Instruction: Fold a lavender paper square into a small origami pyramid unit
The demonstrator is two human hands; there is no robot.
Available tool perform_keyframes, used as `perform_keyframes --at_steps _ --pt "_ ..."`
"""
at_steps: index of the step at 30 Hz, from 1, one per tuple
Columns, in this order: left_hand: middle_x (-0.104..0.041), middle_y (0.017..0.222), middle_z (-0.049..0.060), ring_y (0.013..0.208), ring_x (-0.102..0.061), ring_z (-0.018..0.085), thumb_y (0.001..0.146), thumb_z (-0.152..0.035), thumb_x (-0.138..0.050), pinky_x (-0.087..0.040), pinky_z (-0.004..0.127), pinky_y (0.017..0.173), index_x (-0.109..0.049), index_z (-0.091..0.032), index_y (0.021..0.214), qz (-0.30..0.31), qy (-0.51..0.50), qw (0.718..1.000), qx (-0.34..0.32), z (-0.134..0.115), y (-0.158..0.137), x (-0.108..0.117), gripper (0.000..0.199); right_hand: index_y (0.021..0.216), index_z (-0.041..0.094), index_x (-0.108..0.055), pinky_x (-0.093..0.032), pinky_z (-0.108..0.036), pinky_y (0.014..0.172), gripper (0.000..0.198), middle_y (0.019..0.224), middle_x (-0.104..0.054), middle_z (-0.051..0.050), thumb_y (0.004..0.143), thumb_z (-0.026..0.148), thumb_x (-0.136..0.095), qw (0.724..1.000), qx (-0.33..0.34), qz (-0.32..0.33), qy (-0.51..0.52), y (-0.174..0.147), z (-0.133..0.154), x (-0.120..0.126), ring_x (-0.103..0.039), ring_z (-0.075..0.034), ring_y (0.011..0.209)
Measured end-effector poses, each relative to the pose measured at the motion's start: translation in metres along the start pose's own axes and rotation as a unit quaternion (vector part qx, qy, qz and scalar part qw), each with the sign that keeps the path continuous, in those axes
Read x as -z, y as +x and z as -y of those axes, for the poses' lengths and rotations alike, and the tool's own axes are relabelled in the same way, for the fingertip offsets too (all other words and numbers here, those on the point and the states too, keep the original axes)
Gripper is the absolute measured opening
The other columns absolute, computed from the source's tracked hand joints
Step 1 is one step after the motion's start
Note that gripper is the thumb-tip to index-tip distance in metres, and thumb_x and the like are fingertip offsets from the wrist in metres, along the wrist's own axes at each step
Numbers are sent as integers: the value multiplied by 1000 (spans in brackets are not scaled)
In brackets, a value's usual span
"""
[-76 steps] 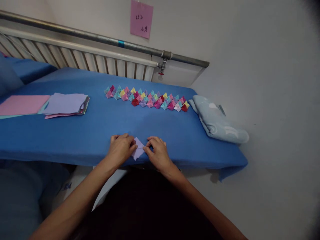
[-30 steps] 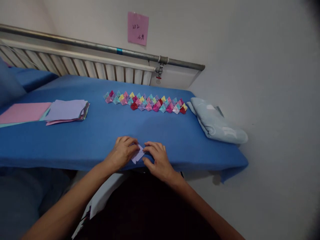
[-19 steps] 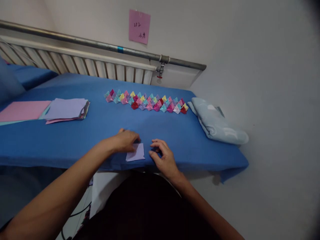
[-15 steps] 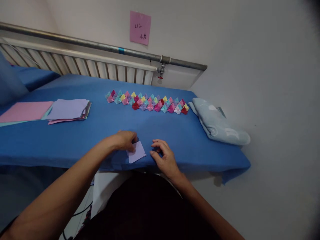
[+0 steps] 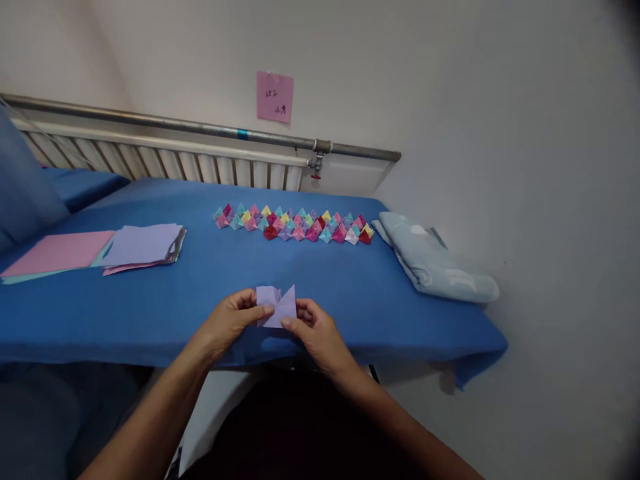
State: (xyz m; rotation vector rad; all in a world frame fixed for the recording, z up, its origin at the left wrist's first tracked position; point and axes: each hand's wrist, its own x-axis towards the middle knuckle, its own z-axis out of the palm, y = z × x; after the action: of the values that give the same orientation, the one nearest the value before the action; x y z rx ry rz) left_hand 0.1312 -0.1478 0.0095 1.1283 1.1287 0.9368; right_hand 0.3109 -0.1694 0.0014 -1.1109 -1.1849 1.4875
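Observation:
A folded lavender origami paper [image 5: 285,311] is held up near the front edge of the blue-covered table. My left hand [image 5: 231,321] pinches its left side, thumb on the front face. On the right side, my right hand [image 5: 319,333] grips the lower corner between thumb and fingers. The paper has a notch in its top edge, with a pointed flap standing on the right. Fingers behind the sheet are partly hidden.
Rows of small folded paper pieces [image 5: 299,230] in several colours stand toward the back. Stacked lavender sheets [image 5: 143,245] and pink paper [image 5: 65,252] lie at left. A folded pale blue blanket [image 5: 433,260] rests at right. Behind are a radiator [image 5: 200,167] and a pipe [image 5: 175,128].
The lavender paper has come off the tabletop and is partly opened out. My right hand has closed on its right side; before, it was apart from it. The view has tilted upward.

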Motion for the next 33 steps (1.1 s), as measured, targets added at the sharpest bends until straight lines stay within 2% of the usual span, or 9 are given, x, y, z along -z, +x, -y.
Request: perform_keyframes --at_steps 6,10,16,18,21,23,25,29,33 --pt "-64 71 -1 63 -54 11 59 -40 -77 -43 25 63 -66 -17 83 0 -26 1000 5 -4 -8 -13 35 108 21 -59 -47 -35 89 48 108 -68 -5 63 27 -75 999 12 -22 25 3 0 -1 -62 -21 99" --pt "-62 68 -3 61 -53 10 61 -40 -75 -43 25 61 -63 -17 78 -3 -22 1000 -2 -4 -10 -15 31 93 20 -63 -50 -32 77 29 89 -70 -3 65 27 -70 999 -7 -5 50 0 0 0 -64 -18 80" --pt "-61 68 -3 63 -55 12 71 -36 -67 -43 26 62 -58 -19 78 54 111 991 -59 -7 -7 -7 21 79 21 -63 -46 -26 65 10 71 -63 3 76 31 -62 986 95 -13 -137 -2 3 8 -57 -14 67" --pt "-63 72 -2 69 -56 14 76 -31 -61 -45 27 67 -61 -19 79 51 219 965 -134 -11 -4 -3 12 80 22 -64 -44 -28 69 7 74 -64 2 80 26 -59 951 189 -25 -243 0 5 12 -57 -15 72" --pt "-66 85 1 85 -58 17 79 -17 -56 -44 32 81 -62 -20 82 24 357 885 -297 -12 3 -2 8 86 23 -66 -39 -33 79 14 86 -67 -2 82 16 -54 850 335 -42 -405 4 8 19 -58 -18 83" --pt "-66 93 4 92 -57 19 78 -9 -54 -43 35 85 -63 -20 84 -16 433 823 -367 -6 8 -5 15 92 23 -66 -36 -36 82 20 91 -68 -4 85 13 -51 782 390 -47 -484 6 7 23 -57 -20 87" --pt "-65 97 6 94 -56 21 78 -5 -53 -42 36 83 -64 -20 86 -60 507 766 -392 5 13 -10 20 95 23 -66 -34 -37 84 21 94 -68 -5 88 14 -49 737 406 -46 -538 7 4 26 -56 -20 90" --pt "-65 95 8 90 -54 23 83 -7 -51 -41 37 78 -67 -19 86 -69 597 699 -387 26 14 -15 20 95 23 -66 -32 -38 83 21 94 -68 -5 92 16 -47 707 374 -13 -600 5 -9 29 -54 -20 89" --pt "-64 106 11 98 -52 26 84 -9 -51 -40 40 81 -65 -18 104 -51 609 694 -381 35 -2 -10 26 96 22 -64 -30 -38 83 19 93 -68 -5 91 16 -48 697 351 18 -625 2 -21 29 -52 -21 87"
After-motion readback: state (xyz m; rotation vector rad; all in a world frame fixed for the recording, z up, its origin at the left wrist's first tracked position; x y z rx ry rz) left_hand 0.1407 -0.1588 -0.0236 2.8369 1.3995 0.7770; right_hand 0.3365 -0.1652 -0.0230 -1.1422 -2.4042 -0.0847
